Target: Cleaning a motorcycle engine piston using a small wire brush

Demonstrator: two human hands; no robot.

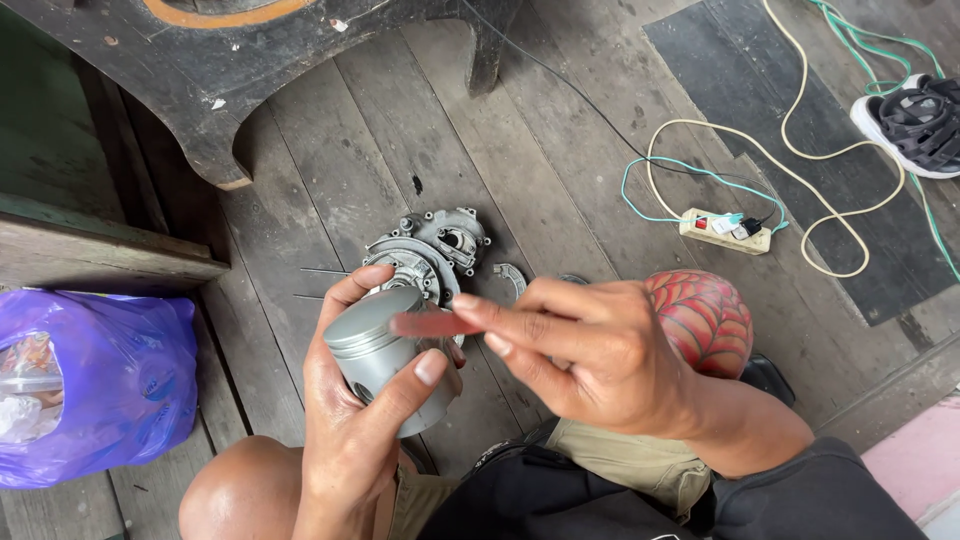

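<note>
Piston (385,355) sits gripped in my left hand (355,420), out of the engine casing (430,250) on the floor. My right hand (590,355) pinches a small reddish strip (430,324) against its crown; refitting looks not yet begun.

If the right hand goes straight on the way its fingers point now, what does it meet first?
The right hand points left and would most likely first meet the grey metal piston held in the left hand; the small reddish strip at its fingertips already lies across the piston's top.

Engine casing (432,250) blocks ahead — bare planks (560,170) beyond (rightward).
</note>
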